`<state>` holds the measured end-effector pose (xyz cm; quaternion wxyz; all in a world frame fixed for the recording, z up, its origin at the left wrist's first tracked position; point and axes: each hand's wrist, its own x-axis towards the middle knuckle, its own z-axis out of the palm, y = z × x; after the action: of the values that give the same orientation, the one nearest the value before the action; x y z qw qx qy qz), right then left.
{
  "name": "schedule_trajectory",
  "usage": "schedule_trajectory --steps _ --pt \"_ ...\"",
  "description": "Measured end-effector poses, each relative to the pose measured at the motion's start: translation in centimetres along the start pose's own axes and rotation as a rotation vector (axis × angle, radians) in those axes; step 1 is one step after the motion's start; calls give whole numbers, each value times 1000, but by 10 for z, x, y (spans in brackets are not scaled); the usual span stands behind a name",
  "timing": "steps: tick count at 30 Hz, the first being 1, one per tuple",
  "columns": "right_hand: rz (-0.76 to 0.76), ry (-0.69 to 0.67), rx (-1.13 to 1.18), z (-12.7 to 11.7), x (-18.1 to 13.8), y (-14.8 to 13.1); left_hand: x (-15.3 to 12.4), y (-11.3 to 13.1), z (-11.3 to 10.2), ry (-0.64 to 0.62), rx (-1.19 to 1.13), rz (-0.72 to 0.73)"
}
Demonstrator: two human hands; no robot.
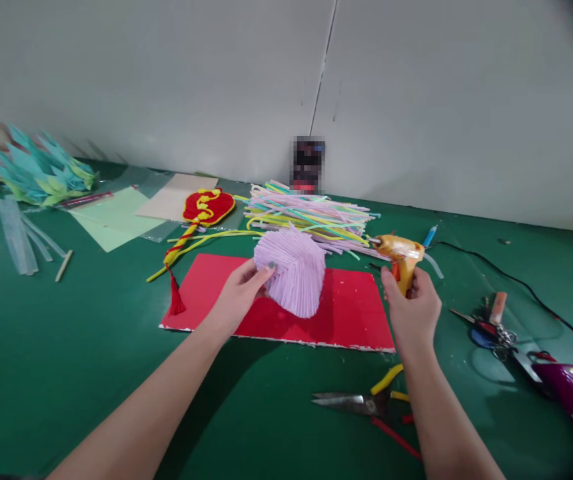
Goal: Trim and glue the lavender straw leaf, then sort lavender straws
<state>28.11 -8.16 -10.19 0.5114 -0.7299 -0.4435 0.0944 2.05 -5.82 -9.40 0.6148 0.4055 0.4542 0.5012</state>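
A rounded lilac piece point(294, 272) made of pipe cleaners laid side by side is pinched at its left edge by my left hand point(246, 290), thumb on top. It is held above a red board point(351, 307) with ragged white edges. My right hand point(414, 303) grips the handle of a yellow hot glue gun point(400, 250), whose nozzle points left, apart from the lilac piece. Scissors point(361, 402) with yellow and red handles lie open on the table below, partly covered by my right forearm. A heap of loose pipe cleaners point(311, 213) lies behind the board.
On the green table point(66, 360) lie a red-and-yellow fan with a tassel point(209, 207), paper sheets point(111, 220), and glue sticks point(16, 237). A teal spiky craft point(41, 170) stands far left. Keys point(501, 333), a purple tool point(566, 390) and a black cord point(516, 277) are at right.
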Motion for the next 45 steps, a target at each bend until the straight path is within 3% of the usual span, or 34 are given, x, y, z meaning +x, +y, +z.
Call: schedule_trajectory --steps 4,9,18,22,25,29,32,36,45 --pt "4 54 40 -3 3 2 0 -2 1 -98 -21 -94" --pt "-50 -37 -50 -1 -1 -3 6 -8 0 -111 230 -250" --pt "-349 -216 -203 13 -17 -4 5 -6 -1 -76 259 -279" --pt "-381 -279 -197 15 -19 -1 3 -3 0 -55 243 -316" --pt "-286 -391 -161 17 -24 -5 4 -3 -1 -62 226 -330" --pt "-133 -663 79 15 -30 -17 5 -6 -2 -74 229 -332" --pt "-154 -836 215 10 -34 -23 6 -8 -2 -77 240 -326" --pt "-195 -1015 122 9 -41 -25 7 -10 -2 -84 244 -326" --pt "-276 -1060 -60 12 -42 -26 0 -5 4 -103 187 -357"
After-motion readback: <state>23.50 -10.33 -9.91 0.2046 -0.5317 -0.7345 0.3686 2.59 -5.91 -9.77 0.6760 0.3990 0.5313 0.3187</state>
